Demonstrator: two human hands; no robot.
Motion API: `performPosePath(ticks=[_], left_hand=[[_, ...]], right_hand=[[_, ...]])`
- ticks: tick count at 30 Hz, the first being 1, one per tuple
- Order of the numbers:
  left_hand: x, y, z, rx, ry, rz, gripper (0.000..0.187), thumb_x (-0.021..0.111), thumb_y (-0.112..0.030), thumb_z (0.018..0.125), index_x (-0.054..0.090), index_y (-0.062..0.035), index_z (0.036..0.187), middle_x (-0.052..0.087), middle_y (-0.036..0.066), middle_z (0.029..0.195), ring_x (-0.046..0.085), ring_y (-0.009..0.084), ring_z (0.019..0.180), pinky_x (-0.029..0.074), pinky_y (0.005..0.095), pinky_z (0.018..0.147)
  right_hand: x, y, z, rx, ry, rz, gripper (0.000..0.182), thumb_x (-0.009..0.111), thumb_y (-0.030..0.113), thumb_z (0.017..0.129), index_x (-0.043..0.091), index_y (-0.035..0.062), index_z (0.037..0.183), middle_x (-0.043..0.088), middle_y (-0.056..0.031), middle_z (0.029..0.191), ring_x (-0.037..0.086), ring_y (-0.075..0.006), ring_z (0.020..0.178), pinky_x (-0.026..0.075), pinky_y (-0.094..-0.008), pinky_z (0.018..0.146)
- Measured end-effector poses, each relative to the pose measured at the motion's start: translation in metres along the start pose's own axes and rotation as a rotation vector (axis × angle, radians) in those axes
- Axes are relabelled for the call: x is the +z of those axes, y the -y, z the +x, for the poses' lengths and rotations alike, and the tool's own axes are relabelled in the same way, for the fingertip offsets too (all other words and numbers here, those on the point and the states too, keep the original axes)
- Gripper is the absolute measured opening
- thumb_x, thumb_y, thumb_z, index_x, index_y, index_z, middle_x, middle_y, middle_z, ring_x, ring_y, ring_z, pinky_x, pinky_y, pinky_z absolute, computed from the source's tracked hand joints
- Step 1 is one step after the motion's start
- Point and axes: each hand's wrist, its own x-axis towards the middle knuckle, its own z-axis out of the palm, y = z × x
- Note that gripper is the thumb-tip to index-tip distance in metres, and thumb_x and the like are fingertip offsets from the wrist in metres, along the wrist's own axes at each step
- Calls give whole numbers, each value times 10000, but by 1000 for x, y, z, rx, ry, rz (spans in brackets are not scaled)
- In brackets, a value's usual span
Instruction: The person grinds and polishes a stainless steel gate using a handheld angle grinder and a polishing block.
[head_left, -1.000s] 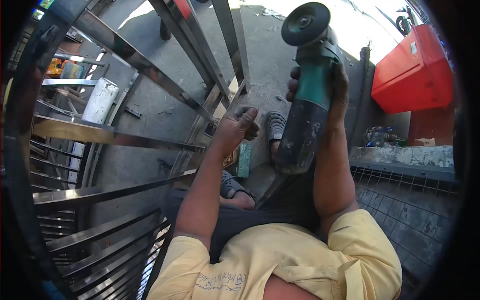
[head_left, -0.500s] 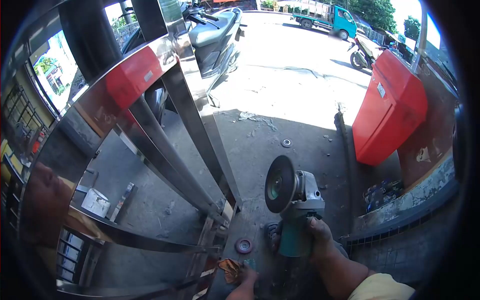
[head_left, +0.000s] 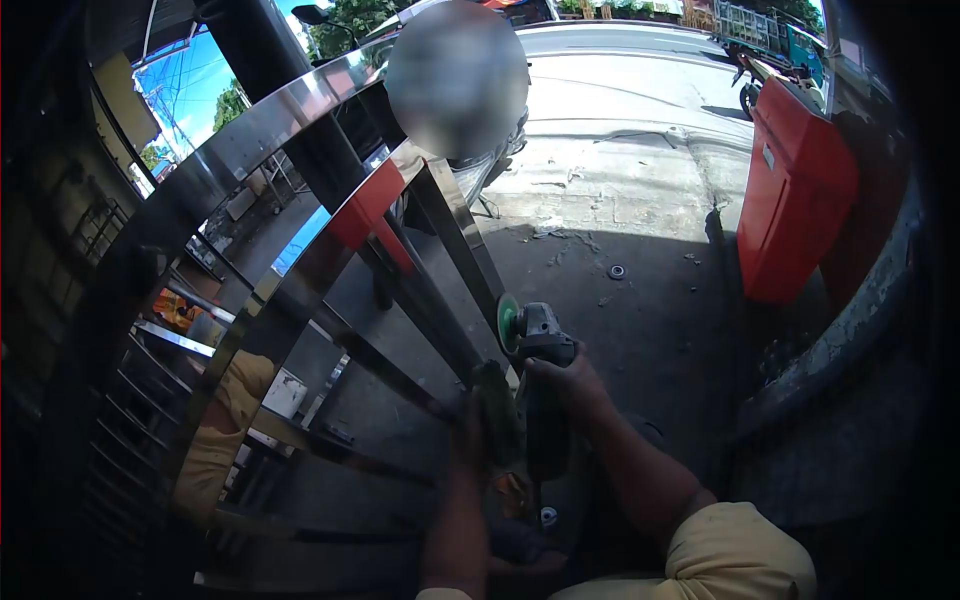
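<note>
My right hand (head_left: 578, 380) is wrapped around an angle grinder (head_left: 540, 328), whose metal head points away from me. Its round disc (head_left: 508, 324), green on the face, stands close to a shiny metal upright of the frame. Beside the grinder's body, my left hand (head_left: 472, 428) is closed on a dark green block (head_left: 497, 408); shadow hides most of its fingers. Polished metal bars (head_left: 440, 350) of the frame fan out to the left of both hands. Below them lies a crumpled brown piece (head_left: 511, 494), near a small round wheel (head_left: 548, 516).
A tall red bin (head_left: 795, 195) stands at the right wall. One small ring-shaped disc (head_left: 616, 271) lies on the concrete floor. Behind the frame is a parked motorcycle (head_left: 490, 165), partly covered by a blurred patch. Beyond is a sunlit road.
The grinder has moved forward and left, its disc turning toward the metal frame. My left hand has risen from low near the floor to beside the grinder. The view has tilted up.
</note>
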Motion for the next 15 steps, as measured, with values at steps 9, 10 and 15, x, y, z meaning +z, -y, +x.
performPosePath(ticks=[9,10,15], left_hand=[[32,-86,-17,539,-159,657,577,376,-447,1109,501,22,1422,597,147,1351,548,236,1265,419,354,1077],[34,-87,-16,539,-152,682,566,376,-433,1112,498,22,1425,597,153,1354,553,243,1265,423,356,1077],[57,-85,-18,538,-177,870,538,378,-388,1117,490,33,1433,595,176,1377,572,265,1271,437,365,1076]], right_hand=[[16,30,-26,58,44,-245,994,900,370,733,337,-79,1418,636,-196,1160,672,-230,990,567,-368,861],[16,25,-22,61,65,-239,1010,900,377,732,325,-78,1426,634,-204,1174,672,-239,1005,564,-368,875],[11,18,-15,42,99,-267,1113,905,439,704,274,-80,1460,625,-255,1253,649,-308,1141,514,-378,981]])
